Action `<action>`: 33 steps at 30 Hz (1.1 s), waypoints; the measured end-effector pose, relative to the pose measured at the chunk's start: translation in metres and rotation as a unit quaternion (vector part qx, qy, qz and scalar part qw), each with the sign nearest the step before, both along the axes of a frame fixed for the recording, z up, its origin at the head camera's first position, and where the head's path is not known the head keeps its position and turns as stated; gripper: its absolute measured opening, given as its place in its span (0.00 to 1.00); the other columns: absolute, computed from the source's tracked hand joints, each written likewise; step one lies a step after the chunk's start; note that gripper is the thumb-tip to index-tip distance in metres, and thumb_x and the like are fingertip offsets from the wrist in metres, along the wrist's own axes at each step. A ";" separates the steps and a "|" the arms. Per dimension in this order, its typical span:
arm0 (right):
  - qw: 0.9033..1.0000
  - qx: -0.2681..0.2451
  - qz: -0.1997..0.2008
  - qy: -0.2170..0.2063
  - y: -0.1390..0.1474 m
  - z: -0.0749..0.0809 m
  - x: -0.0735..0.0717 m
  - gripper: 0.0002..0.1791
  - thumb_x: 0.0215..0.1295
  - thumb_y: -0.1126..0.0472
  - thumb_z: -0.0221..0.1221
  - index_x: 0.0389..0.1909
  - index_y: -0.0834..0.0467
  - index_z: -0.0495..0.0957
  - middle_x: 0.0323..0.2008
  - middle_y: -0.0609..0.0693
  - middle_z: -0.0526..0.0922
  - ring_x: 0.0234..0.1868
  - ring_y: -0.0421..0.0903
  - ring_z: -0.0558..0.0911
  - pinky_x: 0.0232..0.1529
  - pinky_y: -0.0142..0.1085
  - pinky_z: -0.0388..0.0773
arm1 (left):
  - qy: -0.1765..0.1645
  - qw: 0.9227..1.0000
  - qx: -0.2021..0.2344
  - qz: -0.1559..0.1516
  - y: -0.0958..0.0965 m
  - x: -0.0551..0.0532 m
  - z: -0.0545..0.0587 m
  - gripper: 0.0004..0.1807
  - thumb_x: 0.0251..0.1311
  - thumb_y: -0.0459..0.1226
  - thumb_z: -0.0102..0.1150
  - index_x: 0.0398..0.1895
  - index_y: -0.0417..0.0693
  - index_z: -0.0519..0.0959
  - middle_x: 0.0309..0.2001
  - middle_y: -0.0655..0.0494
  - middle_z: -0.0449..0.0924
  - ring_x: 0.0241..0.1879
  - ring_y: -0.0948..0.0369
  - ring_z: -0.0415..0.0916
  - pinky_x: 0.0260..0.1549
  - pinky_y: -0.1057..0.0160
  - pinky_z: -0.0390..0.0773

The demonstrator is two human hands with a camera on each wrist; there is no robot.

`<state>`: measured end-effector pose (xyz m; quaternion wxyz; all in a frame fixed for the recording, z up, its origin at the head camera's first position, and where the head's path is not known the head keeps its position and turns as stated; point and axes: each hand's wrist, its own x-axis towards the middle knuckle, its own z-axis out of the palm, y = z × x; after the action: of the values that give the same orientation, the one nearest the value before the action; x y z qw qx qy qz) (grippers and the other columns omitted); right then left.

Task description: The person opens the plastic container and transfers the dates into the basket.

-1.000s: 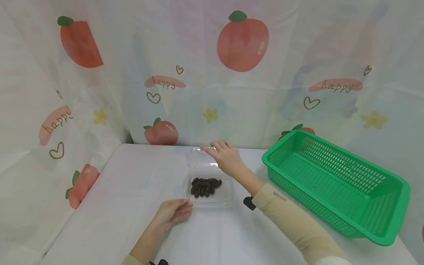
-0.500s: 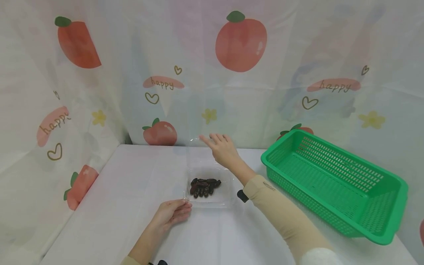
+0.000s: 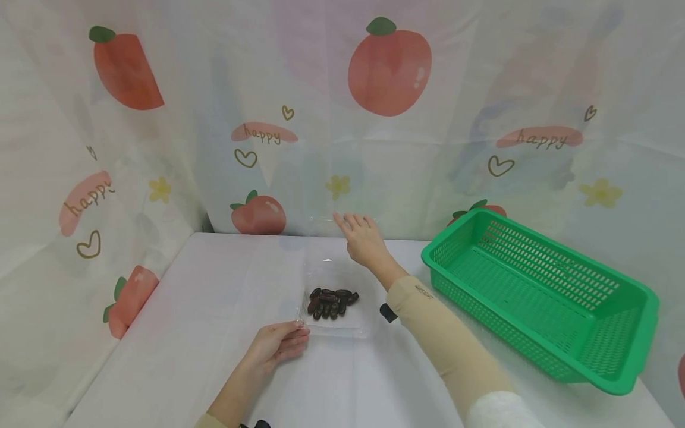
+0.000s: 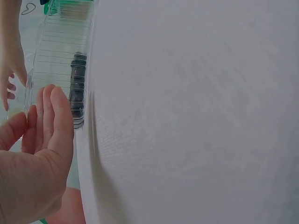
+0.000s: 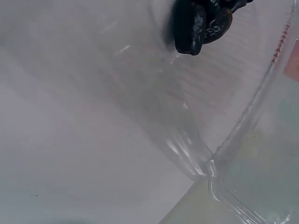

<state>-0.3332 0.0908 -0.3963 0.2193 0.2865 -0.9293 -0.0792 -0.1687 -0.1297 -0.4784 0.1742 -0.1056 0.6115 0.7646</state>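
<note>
A clear plastic box (image 3: 342,333) stands on the white table with several dark brown dates (image 3: 332,304) clustered in it. Its hinged transparent lid (image 3: 321,238) is raised at the far side. My left hand (image 3: 278,346) pinches the box's near-left corner between thumb and fingers. Up at the lid is my right hand (image 3: 366,242), its fingers extended near the upper edge; whether they touch the plastic is hard to tell. Through the ribbed side wall, the left wrist view shows the dates (image 4: 77,84). Only dates (image 5: 190,28) and clear plastic appear in the right wrist view, not the hand.
To the right stands a green perforated basket (image 3: 514,291) with nothing visible inside. A printed cloth (image 3: 390,172) hangs behind the table (image 3: 230,279) and along its left side.
The lid has swung up to stand higher, and my right hand has risen slightly with it. My left hand stays at the box's corner. The dates look unmoved.
</note>
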 end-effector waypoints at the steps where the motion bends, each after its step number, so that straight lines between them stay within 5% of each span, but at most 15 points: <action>1: 1.000 0.002 -0.008 -0.017 0.001 -0.001 -0.001 0.38 0.58 0.61 0.57 0.69 0.55 0.53 0.58 0.54 0.67 0.58 0.51 0.67 0.58 0.44 0.65 | 0.000 1.000 0.000 0.000 0.000 0.000 0.000 0.22 0.60 0.38 0.56 0.50 0.28 0.72 0.36 0.48 0.83 0.39 0.58 0.81 0.42 0.58 0.79; 10: 0.989 -0.002 -0.045 -0.140 0.004 -0.008 -0.004 0.41 0.60 0.58 0.56 0.71 0.51 0.46 0.68 0.57 0.53 0.67 0.54 0.56 0.67 0.48 0.53 | 0.002 1.000 -0.005 -0.004 -0.001 0.001 0.000 0.22 0.60 0.40 0.56 0.49 0.30 0.72 0.37 0.49 0.83 0.39 0.58 0.81 0.41 0.59 0.80; 24: 0.975 -0.007 -0.029 -0.221 0.011 -0.022 -0.009 0.36 0.63 0.60 0.54 0.70 0.50 0.50 0.71 0.56 0.45 0.70 0.54 0.48 0.68 0.49 0.49 | -0.001 1.000 -0.002 -0.003 -0.001 0.000 -0.001 0.21 0.58 0.40 0.57 0.48 0.31 0.74 0.36 0.49 0.83 0.38 0.58 0.81 0.40 0.59 0.80; 33: 0.977 -0.029 -0.010 -0.210 0.016 -0.021 -0.005 0.34 0.63 0.61 0.56 0.68 0.51 0.55 0.69 0.57 0.52 0.68 0.55 0.54 0.66 0.50 0.53 | -0.002 1.000 -0.004 -0.008 -0.002 0.001 0.001 0.22 0.59 0.40 0.57 0.49 0.30 0.73 0.38 0.46 0.82 0.39 0.56 0.81 0.41 0.57 0.80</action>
<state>-0.3382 0.1070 -0.4174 0.0264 0.2807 -0.9594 0.0073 -0.1681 -0.1312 -0.4778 0.1811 -0.1027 0.6153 0.7603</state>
